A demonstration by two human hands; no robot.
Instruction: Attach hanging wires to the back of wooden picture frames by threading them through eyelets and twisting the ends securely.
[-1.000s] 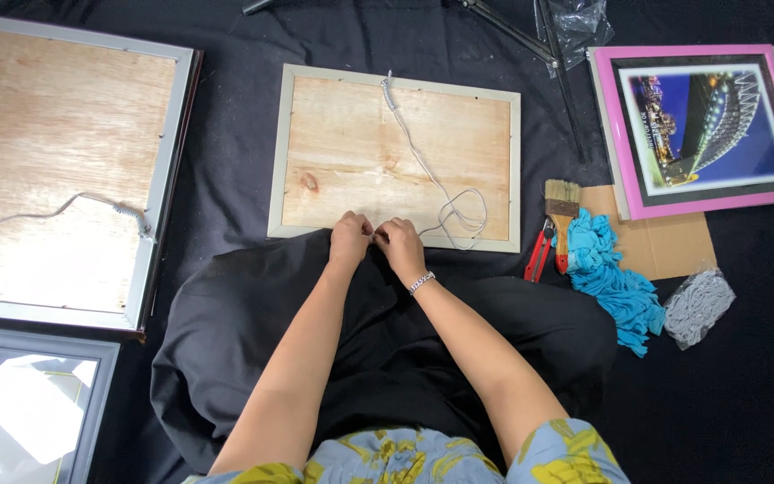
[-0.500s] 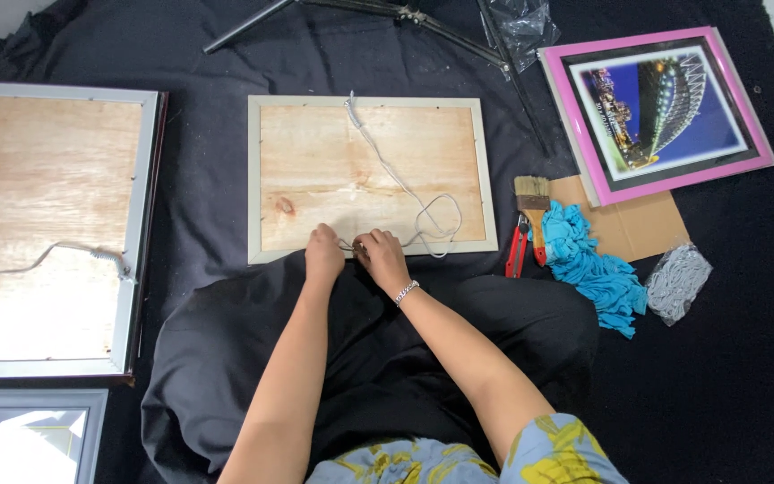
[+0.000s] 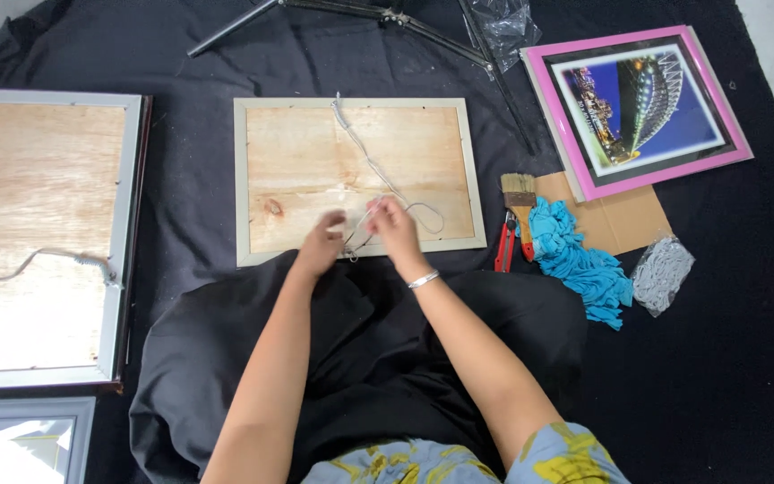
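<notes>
Reaching forward, both forearms extended, left hand [image 3: 322, 240] and right hand [image 3: 393, 224] fingers pinched on white cord [image 3: 365, 166]

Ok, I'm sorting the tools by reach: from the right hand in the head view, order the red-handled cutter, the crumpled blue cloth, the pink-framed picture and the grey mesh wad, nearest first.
From the right hand:
1. Red-handled cutter, just to its right.
2. Crumpled blue cloth, right of the cutter.
3. Grey mesh wad and pink-framed picture, far right and upper right, are too close to call.

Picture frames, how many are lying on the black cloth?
4: a face-down frame under both hands, a larger face-down frame at left, a pink frame top right, and a cut-off frame bottom left.
</notes>
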